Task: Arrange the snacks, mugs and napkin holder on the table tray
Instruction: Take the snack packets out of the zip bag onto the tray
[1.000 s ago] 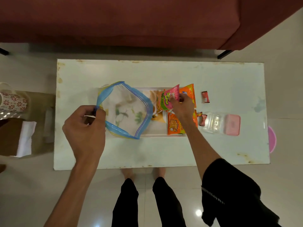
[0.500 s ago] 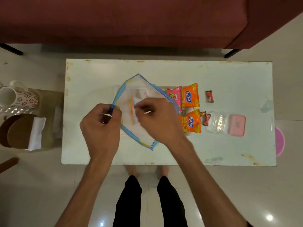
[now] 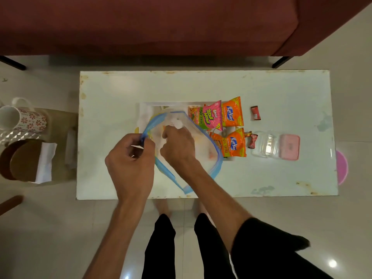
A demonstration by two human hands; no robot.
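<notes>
My left hand point(image 3: 130, 160) pinches the blue rim of a clear zip bag point(image 3: 207, 150) held open over the white tray point(image 3: 149, 104) in the middle of the table. My right hand point(image 3: 178, 144) is inside the bag's mouth with its fingers curled; what they hold is hidden. A pink snack packet point(image 3: 209, 117) and two orange snack packets point(image 3: 232, 112) point(image 3: 233, 144) lie on the tray's right side. To the left, beside the table, stand a floral mug point(image 3: 22, 118) and a brown napkin holder point(image 3: 26, 160) with white napkins.
Two small red candies point(image 3: 256, 112) point(image 3: 252, 140) and a clear box with a pink lid point(image 3: 288, 147) lie on the white table point(image 3: 281, 89), right of the tray. A maroon sofa point(image 3: 161, 23) runs along the far side. A pink round object point(image 3: 342, 167) pokes out at the right.
My right hand left the pink packet on the tray and moved left into the open bag. The bag has shifted rightward over the tray. The head view moved.
</notes>
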